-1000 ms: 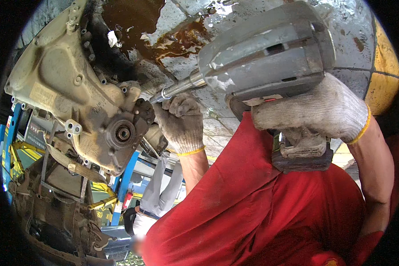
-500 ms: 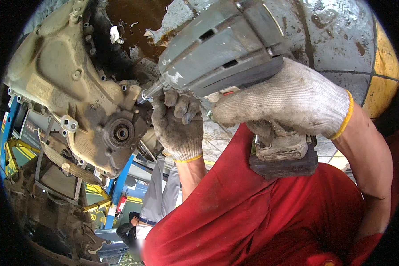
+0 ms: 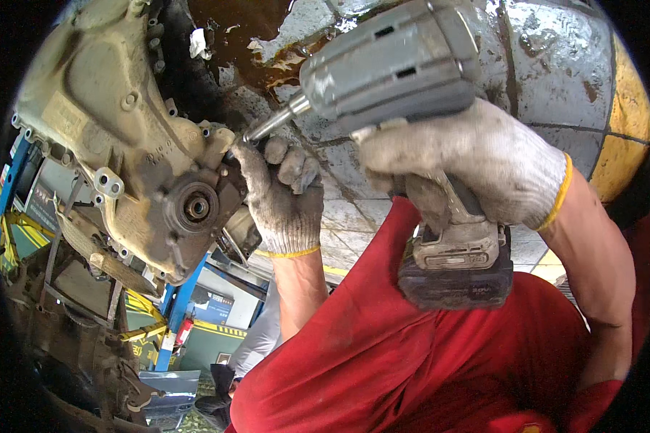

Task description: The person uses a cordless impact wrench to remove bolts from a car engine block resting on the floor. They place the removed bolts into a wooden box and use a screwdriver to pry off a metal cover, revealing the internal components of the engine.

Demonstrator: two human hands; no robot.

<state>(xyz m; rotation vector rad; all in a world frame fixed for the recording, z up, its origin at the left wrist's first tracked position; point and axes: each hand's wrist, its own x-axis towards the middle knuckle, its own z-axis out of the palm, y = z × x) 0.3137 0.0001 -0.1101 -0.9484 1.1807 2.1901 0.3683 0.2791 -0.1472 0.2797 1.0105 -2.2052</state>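
My right hand (image 3: pixel 469 155), in a dirty white knit glove, grips a grey cordless impact wrench (image 3: pixel 393 68). A slim metal extension (image 3: pixel 278 119) points from it down-left, its tip close to my left thumb. My gloved left hand (image 3: pixel 285 195) is beside the edge of a large tan metal casing (image 3: pixel 87 108), palm up with fingers curled and thumb stretched toward the casing. Whatever the left fingers hold is hidden. Below and left of that hand, a round seal (image 3: pixel 197 207) surrounds a shaft hole in the casing.
Brown liquid (image 3: pixel 235 32) lies on the grey tiled floor (image 3: pixel 556 65), beside white scraps. A blue post (image 3: pixel 184 303) and yellow frame parts stand lower left. My red-clothed leg (image 3: pixel 361 310) fills the lower middle. Greasy machinery (image 3: pixel 72 346) occupies the lower left.
The impact wrench has drawn back to the right, and its tip has come away from the casing. My left hand has shifted slightly toward the casing's edge. The view has shifted a little.
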